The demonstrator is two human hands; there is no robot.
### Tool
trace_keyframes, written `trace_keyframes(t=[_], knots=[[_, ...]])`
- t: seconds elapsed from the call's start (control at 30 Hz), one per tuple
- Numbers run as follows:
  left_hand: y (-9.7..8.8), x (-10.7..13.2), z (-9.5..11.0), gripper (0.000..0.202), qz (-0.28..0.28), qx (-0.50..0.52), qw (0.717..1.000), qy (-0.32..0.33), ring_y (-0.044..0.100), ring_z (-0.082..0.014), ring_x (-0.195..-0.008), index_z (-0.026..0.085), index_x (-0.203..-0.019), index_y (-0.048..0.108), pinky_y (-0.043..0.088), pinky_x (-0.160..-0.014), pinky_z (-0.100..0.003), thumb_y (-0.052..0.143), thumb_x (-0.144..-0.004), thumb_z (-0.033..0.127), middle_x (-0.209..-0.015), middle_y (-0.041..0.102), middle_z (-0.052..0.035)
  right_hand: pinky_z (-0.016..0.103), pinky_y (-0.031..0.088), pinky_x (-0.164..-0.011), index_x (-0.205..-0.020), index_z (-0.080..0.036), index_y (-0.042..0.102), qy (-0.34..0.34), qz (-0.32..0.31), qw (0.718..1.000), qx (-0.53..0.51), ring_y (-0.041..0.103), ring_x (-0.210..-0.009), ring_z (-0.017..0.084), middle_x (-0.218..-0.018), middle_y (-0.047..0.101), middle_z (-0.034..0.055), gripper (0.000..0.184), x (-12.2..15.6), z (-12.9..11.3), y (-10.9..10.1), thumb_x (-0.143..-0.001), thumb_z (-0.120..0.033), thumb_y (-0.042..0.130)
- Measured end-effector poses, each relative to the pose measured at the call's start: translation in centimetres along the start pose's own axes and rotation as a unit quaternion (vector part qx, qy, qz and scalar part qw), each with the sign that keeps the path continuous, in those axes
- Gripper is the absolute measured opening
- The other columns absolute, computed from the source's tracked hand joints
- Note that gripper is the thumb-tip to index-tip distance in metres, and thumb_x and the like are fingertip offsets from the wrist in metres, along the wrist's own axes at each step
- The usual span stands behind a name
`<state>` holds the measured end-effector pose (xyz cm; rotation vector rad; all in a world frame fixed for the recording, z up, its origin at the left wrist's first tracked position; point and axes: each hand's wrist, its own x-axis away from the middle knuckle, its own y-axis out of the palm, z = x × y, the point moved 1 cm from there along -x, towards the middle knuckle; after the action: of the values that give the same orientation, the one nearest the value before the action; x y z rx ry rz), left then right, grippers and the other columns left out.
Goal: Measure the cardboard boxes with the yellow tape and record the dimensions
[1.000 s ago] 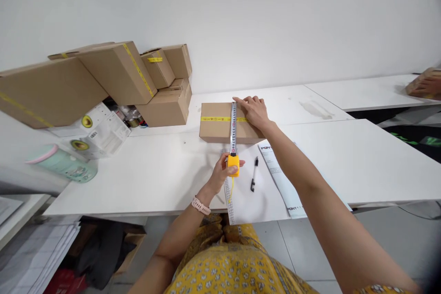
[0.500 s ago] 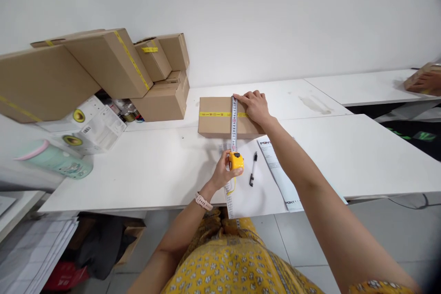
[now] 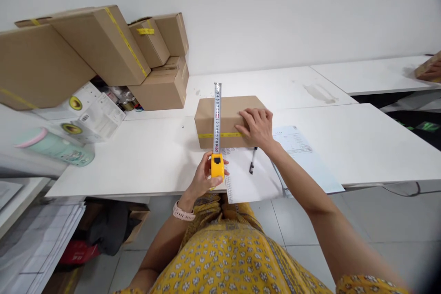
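Observation:
A small cardboard box (image 3: 227, 110) with a yellow tape stripe stands on the white table (image 3: 148, 165), its taped face turned toward me. My left hand (image 3: 203, 177) grips a yellow tape measure (image 3: 217, 166), whose blade (image 3: 217, 115) runs up across the box front and past its top edge. My right hand (image 3: 257, 126) rests with curled fingers on the right part of the box, gripping it. A black pen (image 3: 252, 161) lies on white paper sheets (image 3: 248, 179) just right of the tape measure.
Several larger cardboard boxes (image 3: 103, 50) are stacked at the back left, with white cartons (image 3: 82, 117) and a mint canister (image 3: 55, 147) below them. Another person's hand on a box (image 3: 429, 70) shows at the far right. Stacked paper (image 3: 37, 243) lies below left.
The box has been tipped so its taped face points toward me. My right hand left the blade's tip and now holds the box's right side. The blade now stands up past the box top.

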<state>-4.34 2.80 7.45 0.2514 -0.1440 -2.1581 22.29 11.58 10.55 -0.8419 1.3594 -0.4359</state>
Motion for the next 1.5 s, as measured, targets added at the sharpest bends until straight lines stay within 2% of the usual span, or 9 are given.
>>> trace_keyframes(t=[0.1, 0.2, 0.4, 0.63, 0.73, 0.9, 1.07, 1.27, 1.5], knots=[[0.8, 1.9, -0.6, 0.077, -0.027, 0.006, 0.998, -0.053, 0.072, -0.0223, -0.090, 0.026, -0.134, 0.043, 0.057, -0.078, -0.036, 0.089, -0.074, 0.045, -0.122, 0.065, -0.0113, 0.047, 0.030, -0.104, -0.132, -0.026, 0.065, 0.000, -0.007, 0.999, -0.042, 0.054, -0.116, 0.029, -0.130, 0.069, 0.0107, 0.037, 2.4, -0.9, 0.0, -0.103, -0.043, 0.050], [2.0, 3.4, -1.1, 0.081, -0.067, -0.006, 0.993, -0.098, 0.068, -0.0201, -0.089, 0.024, -0.137, 0.043, 0.055, -0.080, -0.035, 0.089, -0.073, 0.043, -0.119, 0.063, -0.0103, 0.048, 0.036, -0.101, -0.126, -0.027, 0.067, 0.133, 0.055, 0.978, -0.149, 0.057, -0.113, 0.028, -0.121, 0.071, 0.0096, 0.038, 2.8, -1.2, -1.4, -0.106, -0.043, 0.039], [2.3, 4.8, -0.6, 0.084, -0.128, -0.097, 0.977, -0.138, 0.061, -0.0228, -0.098, 0.024, -0.141, 0.046, 0.052, -0.084, -0.035, 0.088, -0.070, 0.036, -0.114, 0.062, -0.0069, 0.034, 0.050, -0.067, -0.116, -0.027, 0.064, 0.322, 0.095, 0.830, -0.445, 0.058, -0.070, 0.018, -0.081, 0.062, 0.0016, 0.045, 2.2, -1.5, -5.1, -0.100, -0.065, 0.045], [1.9, 5.5, -1.2, 0.093, -0.138, -0.114, 0.972, -0.154, 0.061, -0.0263, -0.111, 0.026, -0.148, 0.038, 0.051, -0.097, -0.039, 0.089, -0.070, 0.033, -0.126, 0.061, -0.0090, 0.026, 0.039, -0.043, -0.091, -0.025, 0.062, 0.369, 0.062, 0.733, -0.569, 0.045, -0.048, 0.010, -0.065, 0.056, -0.0051, 0.042, 4.8, -3.6, -5.7, -0.084, -0.065, 0.072], [2.4, 5.2, -1.4, 0.091, -0.097, -0.076, 0.981, -0.151, 0.061, -0.0266, -0.117, 0.026, -0.148, 0.037, 0.050, -0.101, -0.039, 0.088, -0.072, 0.033, -0.136, 0.059, -0.0123, 0.027, 0.041, -0.044, -0.094, -0.026, 0.063, 0.330, 0.014, 0.744, -0.581, 0.047, -0.046, 0.011, -0.065, 0.059, -0.0047, 0.034, 6.5, -6.4, -6.1, -0.089, -0.059, 0.068], [2.0, 4.4, -1.0, 0.081, -0.028, -0.067, 0.993, -0.096, 0.059, -0.0292, -0.124, 0.024, -0.142, 0.048, 0.049, -0.105, -0.040, 0.088, -0.072, 0.033, -0.139, 0.059, -0.0125, 0.033, 0.050, -0.059, -0.096, -0.027, 0.070, 0.215, -0.027, 0.857, -0.468, 0.063, -0.067, 0.018, -0.077, 0.069, 0.0022, 0.019, 9.6, -10.1, -6.1, -0.093, -0.045, 0.063], [-0.4, 2.7, 1.5, 0.083, 0.030, -0.153, 0.988, 0.005, 0.062, -0.0311, -0.124, 0.025, -0.147, 0.047, 0.053, -0.105, -0.042, 0.087, -0.075, 0.038, -0.139, 0.061, -0.0127, 0.034, 0.048, -0.064, -0.093, -0.024, 0.065, 0.379, 0.022, 0.874, -0.302, 0.062, -0.072, 0.020, -0.089, 0.072, 0.0069, 0.034, 12.4, -7.3, -3.3, -0.101, -0.050, 0.045], [-2.9, -5.1, 6.9, 0.089, 0.102, -0.402, 0.889, 0.194, 0.057, -0.0335, -0.134, 0.024, -0.151, 0.041, 0.048, -0.112, -0.046, 0.084, -0.075, 0.041, -0.148, 0.056, -0.0137, 0.035, 0.044, -0.071, -0.123, -0.018, 0.056, 0.397, -0.179, 0.894, -0.106, 0.066, -0.095, 0.030, -0.104, 0.072, 0.0143, 0.048, 12.7, -4.5, 0.7, -0.097, -0.057, 0.050], [-4.2, -15.4, 7.0, 0.082, 0.073, -0.514, 0.834, 0.186, 0.051, -0.0367, -0.140, 0.023, -0.152, 0.040, 0.045, -0.115, -0.049, 0.078, -0.080, 0.031, -0.151, 0.053, -0.0138, 0.036, 0.043, -0.068, -0.135, -0.014, 0.052, 0.351, -0.307, 0.884, -0.017, 0.069, -0.084, 0.029, -0.109, 0.073, 0.0191, 0.038, 11.2, -4.0, 1.1, -0.100, -0.025, 0.040]])
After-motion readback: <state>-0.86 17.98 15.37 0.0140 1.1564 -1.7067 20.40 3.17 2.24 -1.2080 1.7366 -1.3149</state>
